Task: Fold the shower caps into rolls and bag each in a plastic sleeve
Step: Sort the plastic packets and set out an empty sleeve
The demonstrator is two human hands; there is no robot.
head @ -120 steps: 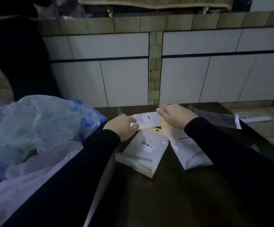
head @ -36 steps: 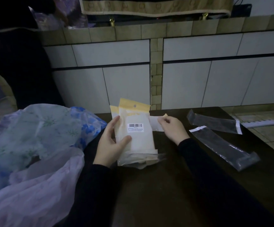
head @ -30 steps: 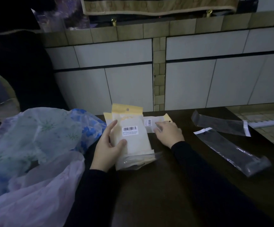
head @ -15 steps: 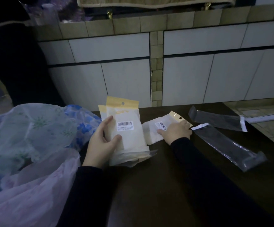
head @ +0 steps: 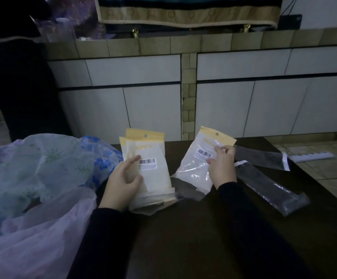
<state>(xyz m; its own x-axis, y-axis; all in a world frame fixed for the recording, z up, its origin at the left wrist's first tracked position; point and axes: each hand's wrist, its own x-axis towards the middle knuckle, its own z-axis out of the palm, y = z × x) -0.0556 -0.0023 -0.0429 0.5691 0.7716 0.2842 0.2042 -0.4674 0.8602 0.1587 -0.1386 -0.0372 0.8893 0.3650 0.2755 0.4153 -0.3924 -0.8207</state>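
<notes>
head view, dim light, and here we are: the left hand grips a stack of flat white packets stood nearly upright, thumb curled across the front face near the barcode label, fingers wrapped behind. yellow header cards point up and away from the person, long axis running bottom edge to header, bottom edge down at the dark table.

over to the right hand: it pinches a single packet along its right edge, fingertips curled onto the glossy film. this one leans, header tilted up and to the right, long axis on a diagonal, lower corner near the table and just beside the stack.

right of that hand lie two clear plastic sleeves, long and narrow, both angled down to the right, the farther one partly hidden behind the hand. a heap of loose shower caps sits at the left, floral and blue, with a pale purple one lower down.

risks from here, as i judge it: that film looks slick, so the one-edge pinch could let the single packet swing or slip. the stack is held by one hand only, so packets could fan out and slide. and the clear sleeves almost vanish on the dark top in this light, easy to brush off the edge.
</notes>
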